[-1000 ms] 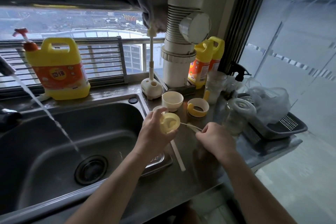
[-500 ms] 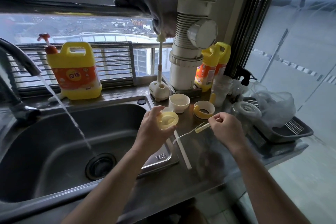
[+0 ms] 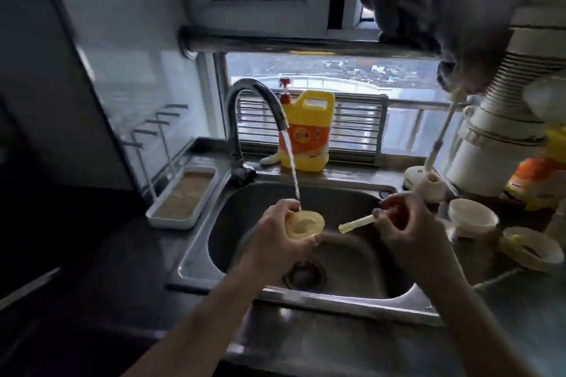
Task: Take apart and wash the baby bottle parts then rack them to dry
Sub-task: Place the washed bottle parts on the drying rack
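Both hands have come off the counter (image 3: 505, 300) and now sit over the sink (image 3: 196, 242), bringing the round yellow piece under the running water. Fingers and thumb of the left hand (image 3: 272, 245) are curled round the rim of the round yellow piece (image 3: 304, 223), hollow side up. The water stream (image 3: 292, 171) lands at its back edge. The right hand (image 3: 410, 229) pinches one end of a pale tube (image 3: 356, 223), which points left toward the yellow piece without touching it. Below both lies the drain (image 3: 303, 274). The tap (image 3: 245, 119) stands behind with a yellow detergent jug (image 3: 309, 131) beside it. To the right, a white cup (image 3: 471, 216) and a yellow ring (image 3: 528, 249) rest on the counter.
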